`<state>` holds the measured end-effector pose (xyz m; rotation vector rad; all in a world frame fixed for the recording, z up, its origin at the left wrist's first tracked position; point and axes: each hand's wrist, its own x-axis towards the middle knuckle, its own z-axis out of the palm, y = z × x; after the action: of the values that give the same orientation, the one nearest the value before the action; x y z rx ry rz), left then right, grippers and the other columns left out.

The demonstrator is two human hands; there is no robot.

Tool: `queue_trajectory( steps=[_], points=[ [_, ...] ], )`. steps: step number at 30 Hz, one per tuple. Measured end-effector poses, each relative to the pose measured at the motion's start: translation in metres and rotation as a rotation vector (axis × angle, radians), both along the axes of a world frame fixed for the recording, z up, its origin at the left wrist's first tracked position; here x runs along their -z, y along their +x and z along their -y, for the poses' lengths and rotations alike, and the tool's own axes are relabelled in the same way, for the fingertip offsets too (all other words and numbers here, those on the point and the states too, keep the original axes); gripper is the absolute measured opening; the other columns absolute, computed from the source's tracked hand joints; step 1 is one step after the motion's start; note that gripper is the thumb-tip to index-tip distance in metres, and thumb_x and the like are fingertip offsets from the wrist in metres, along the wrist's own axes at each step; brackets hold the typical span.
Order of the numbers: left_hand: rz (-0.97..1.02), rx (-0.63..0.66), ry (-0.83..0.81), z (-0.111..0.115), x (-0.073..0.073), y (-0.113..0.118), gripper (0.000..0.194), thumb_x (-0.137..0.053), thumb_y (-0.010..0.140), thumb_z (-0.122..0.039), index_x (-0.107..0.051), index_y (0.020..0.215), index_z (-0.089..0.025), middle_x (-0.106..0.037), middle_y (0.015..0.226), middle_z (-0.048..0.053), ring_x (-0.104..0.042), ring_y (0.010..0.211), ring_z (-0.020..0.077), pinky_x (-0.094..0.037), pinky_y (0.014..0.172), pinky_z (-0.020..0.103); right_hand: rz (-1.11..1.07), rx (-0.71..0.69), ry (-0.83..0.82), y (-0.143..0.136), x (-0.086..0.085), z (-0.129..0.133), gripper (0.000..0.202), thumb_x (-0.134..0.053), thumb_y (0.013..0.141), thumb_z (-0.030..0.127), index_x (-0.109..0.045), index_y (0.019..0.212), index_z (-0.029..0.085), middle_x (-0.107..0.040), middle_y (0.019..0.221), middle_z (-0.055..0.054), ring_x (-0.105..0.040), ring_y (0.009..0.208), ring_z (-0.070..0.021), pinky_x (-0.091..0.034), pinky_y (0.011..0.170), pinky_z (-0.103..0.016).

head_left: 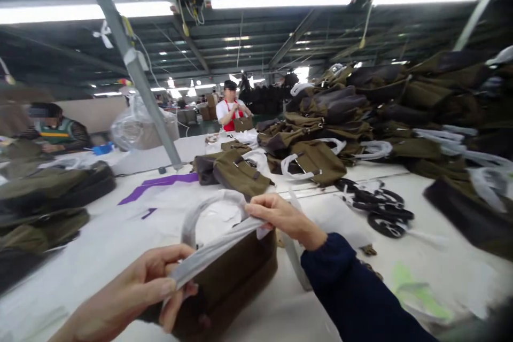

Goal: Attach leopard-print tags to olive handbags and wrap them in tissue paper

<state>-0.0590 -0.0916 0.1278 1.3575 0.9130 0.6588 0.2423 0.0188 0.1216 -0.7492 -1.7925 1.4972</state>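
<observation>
A dark olive-brown handbag (236, 272) stands on the white table right in front of me. Pale translucent wrapping covers its two handles; the far handle (190, 219) arches up behind. Between my hands the wrapped near handle (218, 248) is stretched in a slanting line. My left hand (156, 283) pinches its lower left end between thumb and fingers. At the upper right end, the fingers of my right hand (280, 216) close on the same handle. The bag's lower left part is partly hidden behind my left hand.
More olive bags (240, 171) lie beyond, and a tall pile (360, 101) rises at right. Black straps (385, 208) lie right of my right arm, purple strips (156, 187) at left. A slanted metal post (136, 75) stands behind the table. Two people work farther off.
</observation>
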Motion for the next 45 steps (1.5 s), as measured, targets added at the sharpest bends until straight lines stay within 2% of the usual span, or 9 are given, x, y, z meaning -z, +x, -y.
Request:
queue_trajectory(
  steps=[4,8,13,18,25,28,35,41,45],
  points=[
    [-0.196,-0.080,0.162,0.005,-0.025,0.004,0.035,-0.058,0.090,-0.048,-0.067,0.107,-0.018,-0.071,0.100,0.009,-0.063,0.090,0.0228,-0.049,0.080,0.030,0.056,0.033,0.120,-0.003,-0.014,0.009,0.035,-0.067,0.082,0.050,-0.054,0.085,0.018,-0.052,0.067,0.005,-0.051,0.055,-0.0089,-0.039,0.050,-0.019],
    [-0.283,-0.390,0.398,-0.009,-0.040,-0.002,0.021,-0.061,0.089,-0.040,-0.066,0.097,-0.020,-0.066,0.086,0.002,-0.059,0.077,0.0153,-0.047,0.073,0.025,0.235,0.176,0.399,-0.008,-0.042,0.003,0.036,-0.074,0.078,0.038,-0.060,0.106,0.020,-0.052,0.069,0.006,-0.048,0.060,-0.0094,-0.037,0.053,-0.019],
    [-0.237,-0.115,0.245,-0.042,-0.046,-0.002,0.032,-0.066,0.085,-0.039,-0.065,0.109,-0.017,-0.062,0.074,0.000,-0.051,0.058,0.0112,-0.042,0.054,0.023,0.283,-0.316,0.206,-0.017,-0.065,-0.017,0.035,-0.063,0.085,0.044,-0.065,0.104,0.015,-0.051,0.073,0.003,-0.046,0.060,-0.0087,-0.040,0.052,-0.019],
    [-0.239,-0.049,0.229,-0.052,-0.051,0.006,0.023,-0.072,0.079,-0.035,-0.063,0.082,-0.014,-0.054,0.067,-0.003,-0.043,0.056,0.0079,-0.033,0.052,0.020,0.335,-0.369,0.206,-0.018,-0.069,-0.029,0.031,-0.069,0.080,0.043,-0.062,0.090,0.015,-0.050,0.068,0.006,-0.043,0.057,-0.0075,-0.036,0.051,-0.019],
    [-0.800,-0.391,0.814,-0.041,-0.050,0.027,0.015,-0.056,0.083,-0.023,-0.051,0.070,-0.019,-0.044,0.063,-0.006,-0.041,0.059,0.0106,-0.029,0.057,0.024,0.760,0.197,1.157,-0.029,-0.059,-0.018,0.007,-0.064,0.085,0.022,-0.059,0.082,0.019,-0.060,0.075,0.002,-0.049,0.062,-0.0108,-0.018,0.053,-0.026],
    [-1.077,-0.591,1.092,-0.033,-0.041,0.035,0.012,-0.051,0.082,-0.016,-0.049,0.071,-0.020,-0.048,0.063,-0.005,-0.045,0.058,0.0115,-0.030,0.059,0.027,0.856,0.426,1.307,-0.035,-0.047,-0.005,0.004,-0.060,0.089,0.022,-0.059,0.091,0.019,-0.065,0.080,-0.001,-0.057,0.065,-0.0143,-0.017,0.053,-0.029],
    [-1.015,-0.761,1.058,-0.032,-0.032,0.034,0.018,-0.055,0.082,-0.022,-0.059,0.099,-0.022,-0.064,0.087,0.000,-0.058,0.072,0.0162,-0.040,0.065,0.027,0.799,0.560,1.109,-0.033,-0.034,-0.007,0.033,-0.061,0.087,0.020,-0.056,0.119,0.019,-0.071,0.090,-0.005,-0.065,0.076,-0.0201,-0.033,0.061,-0.027],
    [-0.392,-0.398,0.650,-0.049,-0.044,0.028,0.020,-0.049,0.083,-0.016,-0.062,0.098,-0.019,-0.068,0.096,0.002,-0.063,0.092,0.0188,-0.048,0.084,0.030,0.431,-0.122,0.663,-0.014,-0.069,-0.011,0.032,-0.055,0.088,0.021,-0.061,0.120,0.019,-0.066,0.113,-0.005,-0.060,0.099,-0.0188,-0.044,0.081,-0.026],
    [-0.253,-0.353,0.553,-0.049,-0.058,0.033,0.015,-0.051,0.087,-0.022,-0.059,0.099,-0.020,-0.066,0.094,0.001,-0.061,0.090,0.0178,-0.046,0.080,0.028,0.405,-0.241,0.522,-0.014,-0.085,-0.003,0.055,-0.064,0.085,0.047,-0.055,0.131,0.020,-0.062,0.111,-0.004,-0.056,0.093,-0.0177,-0.043,0.076,-0.025]
  ],
)
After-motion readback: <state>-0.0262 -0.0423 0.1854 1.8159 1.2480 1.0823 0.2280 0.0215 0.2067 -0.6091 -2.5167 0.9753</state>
